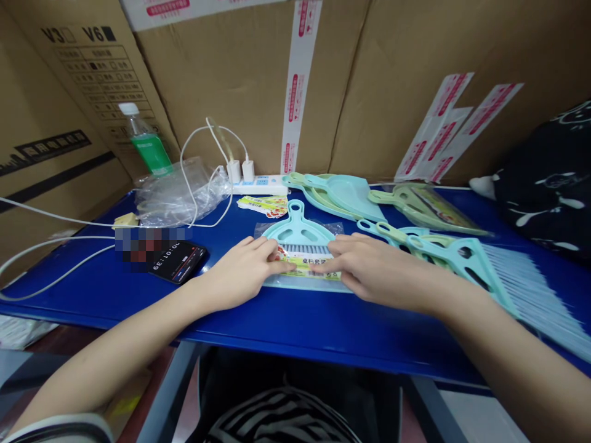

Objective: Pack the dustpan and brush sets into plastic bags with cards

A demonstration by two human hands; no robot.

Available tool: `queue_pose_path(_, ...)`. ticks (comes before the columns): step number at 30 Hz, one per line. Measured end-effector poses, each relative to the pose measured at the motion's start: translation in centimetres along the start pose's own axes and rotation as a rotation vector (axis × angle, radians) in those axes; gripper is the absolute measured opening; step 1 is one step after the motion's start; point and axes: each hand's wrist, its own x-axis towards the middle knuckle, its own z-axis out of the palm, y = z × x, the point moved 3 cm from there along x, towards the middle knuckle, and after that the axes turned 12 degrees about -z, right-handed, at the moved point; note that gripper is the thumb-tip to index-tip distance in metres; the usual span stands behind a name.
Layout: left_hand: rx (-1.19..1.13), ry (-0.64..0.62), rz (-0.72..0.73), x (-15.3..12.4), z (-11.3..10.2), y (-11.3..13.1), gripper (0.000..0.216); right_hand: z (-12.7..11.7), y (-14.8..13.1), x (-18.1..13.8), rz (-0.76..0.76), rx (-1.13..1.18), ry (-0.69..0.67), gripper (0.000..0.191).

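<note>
Cardboard boxes (pixel 406 74) wall in the back of a blue table (pixel 295 326), and a black patterned cushion (pixel 549 184) sits at its far right end. Along the right side lie loose mint-green hand brushes (pixel 462 255), with a stack of pale dustpans (pixel 341 194) behind them near the boxes. At the table's middle, close to the front edge, both hands lie palm down on a small dustpan set in a clear bag (pixel 300 234), which lies flat with its handle pointing away from the person. The left hand (pixel 240 274) comes in from the left with its fingers loosely curled and their tips on the printed label (pixel 307 266) at the bag's near end. The right hand (pixel 376 267) comes in from the right with its fingers stretched out, pressing on the same label. The two sets of fingertips nearly meet, and neither hand is closed round anything. To the left a dark phone (pixel 178 261) lies face up, beyond it a heap of clear plastic bags (pixel 180 191), a green-labelled bottle (pixel 148 144) and a white power strip (pixel 261 183).
</note>
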Motion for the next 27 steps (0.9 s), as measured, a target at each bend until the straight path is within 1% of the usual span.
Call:
queue_pose_path(3, 0.006, 0.055, 0.038, -0.1, 0.1, 0.4, 0.038, 0.0, -0.8, 0.5, -0.012, -0.036, 0.032, 0.039)
queue_pose_path(6, 0.037, 0.132, 0.133, -0.2, 0.3, 1.1, 0.032, 0.2, -1.7, 1.2, -0.028, -0.1, 0.048, 0.027)
queue_pose_path(8, 0.043, 0.151, 0.163, -0.2, 0.5, 1.3, 0.03, 0.3, -2.0, 1.4, -0.031, -0.096, 0.046, 0.026)
queue_pose_path(13, -0.005, 0.108, 0.123, -0.1, 0.7, 1.1, 0.032, 0.3, -1.8, 1.5, -0.017, 0.018, 0.035, 0.04)
queue_pose_path(19, -0.043, 0.122, 0.132, -0.1, 0.7, 1.0, 0.032, 0.2, -1.6, 1.5, 0.002, 0.045, 0.009, 0.038)
queue_pose_path(23, -0.045, 0.124, 0.139, 0.0, 0.8, 1.1, 0.033, 0.1, -1.5, 1.5, 0.053, 0.081, -0.022, 0.037)
queue_pose_path(27, -0.038, 0.109, 0.139, 0.1, 0.8, 1.1, 0.034, 0.0, -1.3, 1.4, 0.075, 0.106, -0.012, 0.036)
